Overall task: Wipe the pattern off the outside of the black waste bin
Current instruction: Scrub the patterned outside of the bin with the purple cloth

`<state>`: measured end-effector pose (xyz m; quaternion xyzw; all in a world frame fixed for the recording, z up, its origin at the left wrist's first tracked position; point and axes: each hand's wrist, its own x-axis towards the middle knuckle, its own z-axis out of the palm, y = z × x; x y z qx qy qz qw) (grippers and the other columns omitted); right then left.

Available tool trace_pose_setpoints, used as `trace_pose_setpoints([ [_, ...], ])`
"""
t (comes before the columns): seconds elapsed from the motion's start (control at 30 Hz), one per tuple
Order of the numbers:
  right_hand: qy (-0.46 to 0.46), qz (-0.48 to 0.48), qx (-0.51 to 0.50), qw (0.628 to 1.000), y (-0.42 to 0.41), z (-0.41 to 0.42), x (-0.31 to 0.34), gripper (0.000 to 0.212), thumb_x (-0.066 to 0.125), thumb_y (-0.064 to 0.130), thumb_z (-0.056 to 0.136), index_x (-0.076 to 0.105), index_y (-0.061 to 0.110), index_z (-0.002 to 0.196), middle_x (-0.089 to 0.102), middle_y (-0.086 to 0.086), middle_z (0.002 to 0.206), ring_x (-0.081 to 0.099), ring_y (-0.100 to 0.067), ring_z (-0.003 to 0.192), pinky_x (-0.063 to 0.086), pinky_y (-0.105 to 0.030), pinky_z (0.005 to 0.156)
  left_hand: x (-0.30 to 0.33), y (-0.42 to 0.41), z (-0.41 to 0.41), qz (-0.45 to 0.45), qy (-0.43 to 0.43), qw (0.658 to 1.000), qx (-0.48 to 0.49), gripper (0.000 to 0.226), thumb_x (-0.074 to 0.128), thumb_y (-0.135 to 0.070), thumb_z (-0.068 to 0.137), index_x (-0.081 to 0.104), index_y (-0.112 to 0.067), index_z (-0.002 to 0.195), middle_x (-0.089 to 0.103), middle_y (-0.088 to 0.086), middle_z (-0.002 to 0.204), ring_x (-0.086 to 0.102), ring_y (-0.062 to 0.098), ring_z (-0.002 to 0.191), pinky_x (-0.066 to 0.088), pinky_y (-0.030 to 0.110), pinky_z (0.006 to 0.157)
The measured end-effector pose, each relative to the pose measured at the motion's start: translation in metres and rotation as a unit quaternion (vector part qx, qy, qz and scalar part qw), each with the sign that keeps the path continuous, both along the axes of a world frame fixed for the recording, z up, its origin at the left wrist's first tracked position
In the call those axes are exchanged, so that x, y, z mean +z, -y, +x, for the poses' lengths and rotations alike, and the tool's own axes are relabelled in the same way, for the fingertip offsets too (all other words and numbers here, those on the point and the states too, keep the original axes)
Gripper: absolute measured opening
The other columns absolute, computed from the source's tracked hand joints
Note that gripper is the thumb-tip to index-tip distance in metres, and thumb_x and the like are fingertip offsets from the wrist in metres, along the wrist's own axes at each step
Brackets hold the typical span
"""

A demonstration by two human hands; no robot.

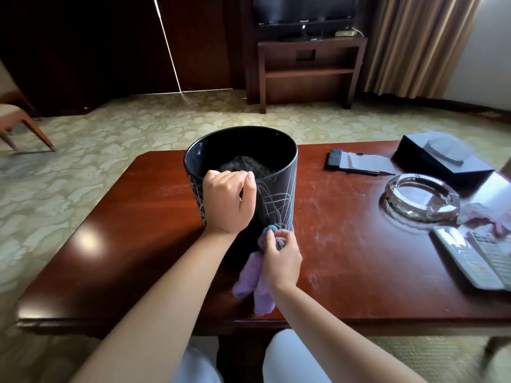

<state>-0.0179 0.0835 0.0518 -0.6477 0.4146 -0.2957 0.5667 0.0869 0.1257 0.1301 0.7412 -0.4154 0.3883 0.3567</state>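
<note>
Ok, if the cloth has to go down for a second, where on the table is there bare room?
Left of the black waste bin, out to the table edge, is bare. So is the strip between the bin and the glass ashtray. The right end is crowded: ashtray, remotes, black box, notepad.

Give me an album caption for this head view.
Left hand grips the black waste bin rim while right hand rubs scribbles with a purple cloth.

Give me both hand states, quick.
Left hand: grips the near rim of the black waste bin.
Right hand: pinches the purple cloth against the bin's lower outside.
</note>
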Motion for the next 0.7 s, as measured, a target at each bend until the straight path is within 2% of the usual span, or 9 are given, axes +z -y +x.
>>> trace_pose_setpoints([
  [0.1,-0.031,0.036,0.013,0.999,0.0,-0.002,-0.003,0.01,0.055,0.032,0.091,0.057,0.022,0.09,0.058,0.01,0.079,0.055,-0.011,0.078,0.037,-0.022,0.065,0.0,-0.001,0.0,-0.003,-0.006,1.0,-0.001,0.052,0.026,-0.022,0.095,0.059,-0.005,0.058,0.056,0.005,0.05,0.054,0.027,0.049,0.031,0.037,0.06],
  [0.23,0.079,0.029,-0.008,0.996,0.002,0.004,0.025,0.007,0.06,0.026,0.088,0.056,0.024,0.082,0.059,0.014,0.076,0.055,0.0,0.072,0.038,-0.009,0.059,0.002,-0.001,-0.003,-0.027,-0.008,1.0,-0.01,0.048,0.026,-0.015,0.092,0.066,-0.008,0.066,0.067,0.003,0.06,0.059,0.023,0.056,0.032,0.034,0.065],
  [0.3,0.115,0.033,-0.012,0.993,0.002,0.006,0.035,0.008,0.061,0.024,0.087,0.056,0.026,0.081,0.06,0.014,0.077,0.056,0.001,0.072,0.041,-0.011,0.062,0.003,-0.001,-0.004,-0.04,-0.015,0.999,-0.016,0.048,0.026,-0.014,0.091,0.068,-0.008,0.069,0.069,0.003,0.064,0.058,0.02,0.058,0.033,0.033,0.066],
  [0.43,0.057,0.056,-0.026,0.996,0.001,0.005,0.022,0.004,0.061,0.025,0.087,0.058,0.025,0.084,0.061,0.012,0.078,0.056,-0.003,0.073,0.036,-0.009,0.057,0.004,-0.003,-0.006,-0.055,-0.042,0.997,-0.03,0.048,0.025,-0.013,0.091,0.068,-0.007,0.07,0.07,0.005,0.068,0.051,0.014,0.064,0.034,0.031,0.067],
  [0.5,0.044,0.067,-0.025,0.996,-0.001,0.003,0.018,0.003,0.061,0.026,0.086,0.06,0.023,0.087,0.062,0.011,0.08,0.058,-0.006,0.076,0.039,-0.013,0.06,0.007,-0.004,-0.007,-0.066,-0.06,0.995,-0.043,0.048,0.025,-0.014,0.091,0.068,-0.006,0.072,0.07,0.005,0.07,0.052,0.014,0.067,0.035,0.031,0.068],
  [0.7,0.17,0.006,-0.007,0.985,0.001,0.011,0.062,0.003,0.064,0.021,0.084,0.064,0.017,0.083,0.063,0.014,0.076,0.058,0.002,0.073,0.046,-0.013,0.067,0.013,-0.009,-0.01,-0.097,-0.114,0.985,-0.089,0.047,0.024,-0.019,0.093,0.065,-0.002,0.077,0.067,0.006,0.068,0.057,0.013,0.069,0.041,0.033,0.067],
])
